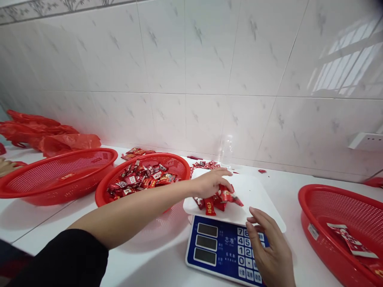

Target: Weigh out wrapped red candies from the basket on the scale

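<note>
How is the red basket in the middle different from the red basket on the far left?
The middle basket holds a heap of red wrapped candies; the left basket has just one small piece showing. The middle basket sits next to the scale; the left one lies farther away, near red bags. Both are red mesh plastic.

Left hand [209,183] on candies [220,199] – right hand [269,251] on scale [221,247] keypad.

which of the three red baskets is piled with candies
The middle basket, just left of the scale. The far-left basket holds about one piece; the right basket holds only a few packets.
</note>
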Action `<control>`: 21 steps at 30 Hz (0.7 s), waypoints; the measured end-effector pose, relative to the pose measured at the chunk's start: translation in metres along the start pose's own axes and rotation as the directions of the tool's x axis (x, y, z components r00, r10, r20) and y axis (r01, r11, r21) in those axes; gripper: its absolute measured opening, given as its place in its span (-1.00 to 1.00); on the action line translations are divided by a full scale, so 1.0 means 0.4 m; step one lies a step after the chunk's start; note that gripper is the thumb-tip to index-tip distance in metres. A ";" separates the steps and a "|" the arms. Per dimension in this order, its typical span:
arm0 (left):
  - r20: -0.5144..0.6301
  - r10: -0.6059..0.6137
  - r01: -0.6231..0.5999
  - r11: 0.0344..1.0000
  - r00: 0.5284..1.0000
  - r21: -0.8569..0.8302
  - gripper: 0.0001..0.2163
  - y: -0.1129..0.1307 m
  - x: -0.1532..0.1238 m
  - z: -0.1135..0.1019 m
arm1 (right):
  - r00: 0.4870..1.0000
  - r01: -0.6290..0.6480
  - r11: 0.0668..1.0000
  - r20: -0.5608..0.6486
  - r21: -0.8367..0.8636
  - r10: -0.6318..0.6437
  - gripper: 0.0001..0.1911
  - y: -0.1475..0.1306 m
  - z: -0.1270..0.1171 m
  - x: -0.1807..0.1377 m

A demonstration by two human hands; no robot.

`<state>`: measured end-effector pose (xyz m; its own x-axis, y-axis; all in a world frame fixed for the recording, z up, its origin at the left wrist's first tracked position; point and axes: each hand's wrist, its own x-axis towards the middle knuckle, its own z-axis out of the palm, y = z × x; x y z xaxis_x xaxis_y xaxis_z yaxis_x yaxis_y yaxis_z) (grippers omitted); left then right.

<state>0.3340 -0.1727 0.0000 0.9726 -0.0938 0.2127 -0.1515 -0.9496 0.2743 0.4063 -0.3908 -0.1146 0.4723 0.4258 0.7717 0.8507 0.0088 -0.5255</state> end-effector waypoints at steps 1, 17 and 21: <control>0.048 -0.069 0.070 0.998 0.996 -0.011 -0.47 -0.021 0.002 -0.011 | 1.000 -0.008 1.000 0.006 0.004 0.008 -0.68 0.001 0.000 0.000; 0.184 -0.253 0.269 0.961 0.950 -0.064 -0.37 -0.008 -0.050 0.079 | 0.998 0.012 0.999 0.057 0.046 -0.015 -0.73 -0.003 0.005 0.006; -0.140 -0.355 0.302 0.905 0.924 -0.299 -0.45 0.029 -0.056 0.038 | 0.998 0.027 0.999 0.052 0.031 -0.028 -0.74 -0.004 0.004 0.005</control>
<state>0.3132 -0.1862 -0.0158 0.9282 0.2919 0.2307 0.1040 -0.7988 0.5925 0.4056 -0.3883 -0.1128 0.4352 0.4723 0.7665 0.8554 0.0486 -0.5156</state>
